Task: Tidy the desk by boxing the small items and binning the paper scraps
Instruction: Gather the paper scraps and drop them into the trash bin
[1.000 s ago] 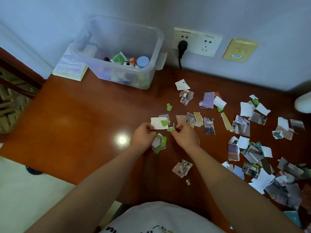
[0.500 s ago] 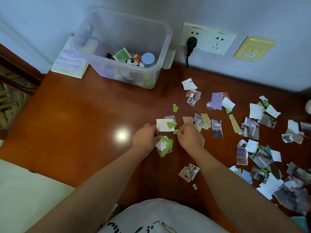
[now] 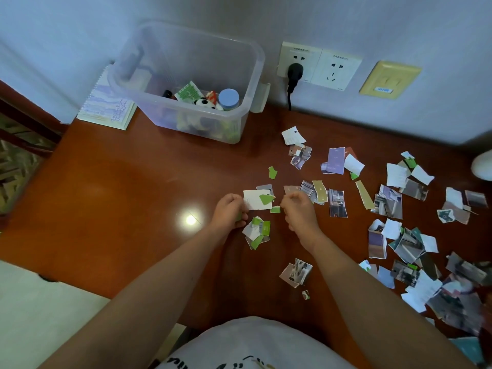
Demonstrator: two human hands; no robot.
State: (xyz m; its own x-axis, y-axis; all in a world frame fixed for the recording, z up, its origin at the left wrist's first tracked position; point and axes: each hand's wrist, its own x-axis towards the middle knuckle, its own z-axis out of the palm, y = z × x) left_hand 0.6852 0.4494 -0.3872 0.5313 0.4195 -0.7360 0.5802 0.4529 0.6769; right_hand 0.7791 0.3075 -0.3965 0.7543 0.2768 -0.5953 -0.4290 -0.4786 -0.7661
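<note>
1. Your left hand [image 3: 229,212] was over the middle of the reddish-brown wooden desk [image 3: 106,209], its fingers curled tight and pinching a green paper sliver [image 3: 238,216] that showed between them.
2. Your right hand [image 3: 299,213] was just beside it, fingers curled inward. I cannot tell whether they held anything.
3. The white rectangular paper scrap [image 3: 254,200] lay between your hands. Its long axis ran left to right and its left short edge touched your left fingers. A green triangular piece [image 3: 266,198] on top of it pointed right, toward your right hand.
4. A bunch of green-and-white torn scraps [image 3: 257,231] lay against the near side of your left hand.
5. The rest of the torn photo and white paper scraps [image 3: 394,203] crowded the right half of the desk, out to its right side. Among them, a tan paper strip [image 3: 364,194] had its long axis tilted from far-left to near-right.
6. The clear plastic storage box [image 3: 165,115] stood open-topped against the wall at the far left, with small items in its right end.
7. A broad stretch of bare wood ran from your left hand to the desk's left edge and up to the box. The front edge of the desk was close to your body.
</note>
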